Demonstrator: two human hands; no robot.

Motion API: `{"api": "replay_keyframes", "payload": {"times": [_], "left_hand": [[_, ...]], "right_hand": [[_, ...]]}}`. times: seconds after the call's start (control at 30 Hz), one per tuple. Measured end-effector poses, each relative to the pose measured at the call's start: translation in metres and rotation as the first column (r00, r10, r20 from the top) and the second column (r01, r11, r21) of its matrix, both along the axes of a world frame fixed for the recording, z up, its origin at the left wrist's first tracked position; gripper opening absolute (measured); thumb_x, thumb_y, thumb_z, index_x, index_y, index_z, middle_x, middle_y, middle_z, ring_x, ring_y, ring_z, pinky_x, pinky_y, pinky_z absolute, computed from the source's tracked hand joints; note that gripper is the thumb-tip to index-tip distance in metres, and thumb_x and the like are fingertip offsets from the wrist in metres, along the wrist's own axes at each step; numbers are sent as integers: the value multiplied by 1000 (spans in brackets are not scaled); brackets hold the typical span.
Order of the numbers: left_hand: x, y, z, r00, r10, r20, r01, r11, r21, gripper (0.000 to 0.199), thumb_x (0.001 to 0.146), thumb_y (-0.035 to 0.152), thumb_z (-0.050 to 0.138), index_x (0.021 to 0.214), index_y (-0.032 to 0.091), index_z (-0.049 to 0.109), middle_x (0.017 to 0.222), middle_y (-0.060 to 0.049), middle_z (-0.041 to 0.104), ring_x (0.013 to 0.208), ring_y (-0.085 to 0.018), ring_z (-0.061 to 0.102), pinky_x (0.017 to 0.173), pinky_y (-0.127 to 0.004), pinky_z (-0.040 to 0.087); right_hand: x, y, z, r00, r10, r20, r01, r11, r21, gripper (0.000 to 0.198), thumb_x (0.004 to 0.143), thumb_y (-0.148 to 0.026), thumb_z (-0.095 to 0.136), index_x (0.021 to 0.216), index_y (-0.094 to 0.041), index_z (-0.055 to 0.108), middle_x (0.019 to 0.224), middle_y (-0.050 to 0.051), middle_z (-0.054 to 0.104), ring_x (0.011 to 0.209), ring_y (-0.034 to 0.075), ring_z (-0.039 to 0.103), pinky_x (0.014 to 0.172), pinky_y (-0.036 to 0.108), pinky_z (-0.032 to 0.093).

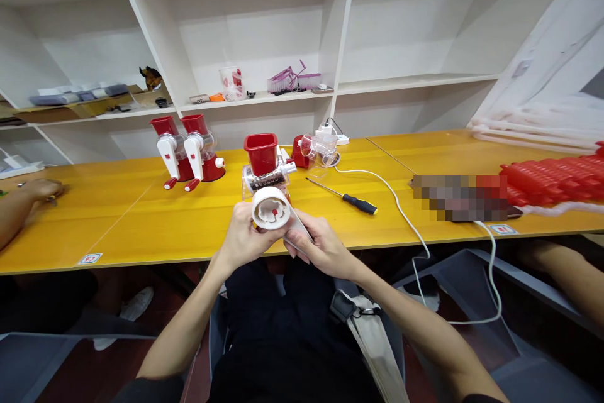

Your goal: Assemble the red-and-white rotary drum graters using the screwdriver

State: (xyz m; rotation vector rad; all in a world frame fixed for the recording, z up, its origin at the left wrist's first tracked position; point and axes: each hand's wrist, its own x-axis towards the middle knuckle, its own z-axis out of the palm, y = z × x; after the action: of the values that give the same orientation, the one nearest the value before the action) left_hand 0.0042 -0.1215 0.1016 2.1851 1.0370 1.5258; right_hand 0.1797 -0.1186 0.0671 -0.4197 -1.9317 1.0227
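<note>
White crank (284, 217), one, in two hands (244, 233); upright red hoppers (262, 154), three.

Crank handle (271, 209) before grater (262, 154), screwdriver (359, 204) to the right, shelving (346, 19) behind

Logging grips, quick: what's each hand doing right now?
Left hand: closed, holding the round end of a white crank.
Right hand: closed, holding that crank's arm.
</note>
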Motion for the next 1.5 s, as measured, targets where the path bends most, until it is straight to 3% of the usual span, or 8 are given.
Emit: {"api": "replay_keyframes", "payload": {"times": [0.17,0.33,0.4,0.77,1.07,1.23,1.4,1.5], "left_hand": [[2,4,-4,994,-27,105,39,993,-112,36,74,48,76,66,17,60,57,1,58,49,-10,49,51,-23,48],[8,8,-8,950,-99,296,174,955,-240,50,72,49,80,106,17,61,85,-5,68,72,-16,66,62,-25,56],[10,7,-6,942,-83,326,171,953,-251,53,70,47,83,107,17,60,94,-6,69,81,-17,68,68,-25,58],[-1,8,1,922,-25,386,125,964,-236,51,72,43,81,112,17,62,104,-10,74,85,-19,74,64,-22,56],[4,1,1,949,-268,168,303,923,-239,53,71,32,85,117,19,62,114,-10,71,101,-23,70,80,-27,57],[4,9,-3,955,-235,181,268,945,-189,50,81,37,77,123,19,58,107,-9,72,92,-19,70,82,-29,56],[-10,35,-10,907,82,413,-144,982,120,34,86,44,68,108,20,58,96,-4,67,88,-14,66,83,-28,53],[-24,58,-20,763,303,570,-381,924,18,37,87,52,65,102,20,52,95,-4,62,90,-14,64,84,-28,51]], "right_hand": [[-1,-1,4,972,-218,88,203,966,159,35,101,-48,43,85,-17,51,63,0,58,51,9,49,53,22,37],[2,2,7,665,-742,88,556,570,605,42,104,-44,32,114,-13,59,85,10,67,70,18,63,63,28,42],[2,0,6,576,-809,119,552,492,673,44,105,-41,30,127,-13,56,95,13,67,74,20,65,66,30,45],[32,-24,25,660,-626,415,213,686,696,38,102,-47,43,113,-15,60,96,9,72,91,23,67,106,52,38],[44,-15,29,660,-491,569,103,809,579,38,102,-50,41,107,-15,57,78,5,68,76,20,64,102,52,40],[46,19,27,778,-143,612,17,978,206,33,101,-48,46,108,-16,51,87,6,69,74,17,65,69,30,49],[52,42,19,911,-229,343,201,973,116,39,99,-52,43,109,-15,47,84,6,69,63,14,65,59,25,50],[56,59,13,795,-504,339,459,864,209,45,102,-55,31,116,-14,45,78,4,67,57,14,62,57,26,47]]}}
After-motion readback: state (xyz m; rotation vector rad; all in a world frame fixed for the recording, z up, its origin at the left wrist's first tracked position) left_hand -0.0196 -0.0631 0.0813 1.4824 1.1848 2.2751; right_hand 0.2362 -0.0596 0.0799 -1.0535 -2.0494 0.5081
